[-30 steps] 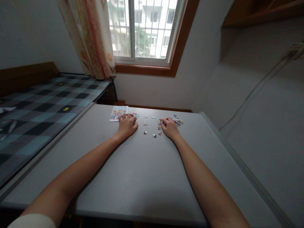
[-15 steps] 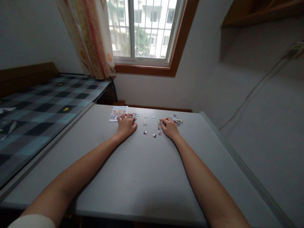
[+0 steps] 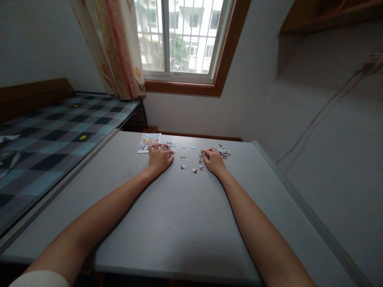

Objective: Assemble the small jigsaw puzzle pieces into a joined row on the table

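Puzzle pieces (image 3: 194, 170): small and bright, strewn over the far middle of the table (image 3: 179, 223), between your two hands and just ahead of them.
Bed (image 3: 44, 147): checked cover, along the table's left edge, well apart from the work.
Picture card (image 3: 149, 141): lies flat at the far left of the pieces, just beside your left fingertips.
Left hand (image 3: 160, 158): palm down on the table, fingertips (image 3: 164, 148) reaching toward a few pieces next to the card.
Left grip: fingers spread apart and flat, with nothing pinched that you can see.
Right hand (image 3: 213, 160): knuckles up, fingers curled down onto a small cluster of pieces.
Right grip: the fingertips are hidden among the pieces, so you cannot tell whether they have closed on one.
Heap (image 3: 223, 152): the densest pile, just beyond your right hand and to its right.
Doing it well: in my judgement, work with your fingertips alone. Slide one piece clear of its neighbours before you pinch it, and keep your wrist low so it does not sweep the loose pieces near your right palm.
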Tool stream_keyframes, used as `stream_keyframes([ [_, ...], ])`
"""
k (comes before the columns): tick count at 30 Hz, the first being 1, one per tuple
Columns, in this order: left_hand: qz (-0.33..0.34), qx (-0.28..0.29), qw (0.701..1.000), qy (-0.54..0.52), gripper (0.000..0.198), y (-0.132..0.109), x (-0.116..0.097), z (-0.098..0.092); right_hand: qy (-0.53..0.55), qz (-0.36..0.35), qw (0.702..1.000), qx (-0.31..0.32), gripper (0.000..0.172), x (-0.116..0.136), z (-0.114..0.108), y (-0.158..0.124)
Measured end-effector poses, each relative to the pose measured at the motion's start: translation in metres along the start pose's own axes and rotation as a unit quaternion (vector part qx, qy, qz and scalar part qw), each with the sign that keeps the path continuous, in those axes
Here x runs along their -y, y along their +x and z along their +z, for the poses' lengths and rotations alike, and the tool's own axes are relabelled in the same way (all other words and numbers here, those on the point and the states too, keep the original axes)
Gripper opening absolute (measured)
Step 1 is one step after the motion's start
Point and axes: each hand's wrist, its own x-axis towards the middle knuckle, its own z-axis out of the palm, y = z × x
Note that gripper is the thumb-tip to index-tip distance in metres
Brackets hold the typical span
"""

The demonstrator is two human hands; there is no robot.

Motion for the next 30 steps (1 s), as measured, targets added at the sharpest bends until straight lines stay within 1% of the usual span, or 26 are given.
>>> stream_keyframes([
  [8, -0.025, 0.02, 0.999, -0.011, 0.031, 0.001, -0.0015, 0.0003, 0.005, 0.005, 1.0, 0.002, 0.032, 0.002, -0.0016, -0.0003],
  [12, -0.028, 0.027, 0.999, 0.005, 0.035, 0.0015, -0.0027, 0.0017, 0.002, 0.007, 1.0, 0.003, 0.032, 0.0031, -0.0022, -0.0006],
  [21, -0.018, 0.031, 0.999, 0.004, 0.034, 0.0027, -0.0007, 0.0063, 0.003, 0.002, 1.0, 0.003, 0.031, 0.0018, -0.0019, -0.0006],
  [25, -0.014, 0.043, 0.999, -0.005, 0.032, 0.0035, 0.0, 0.0069, 0.008, -0.001, 1.0, 0.002, 0.03, -0.0002, 0.0001, 0.0001],
  [30, -0.025, 0.048, 0.999, -0.009, 0.032, 0.0043, -0.0003, 0.0058, 0.007, -0.002, 1.0, 0.0, 0.03, -0.0007, 0.0005, 0.0005],
])
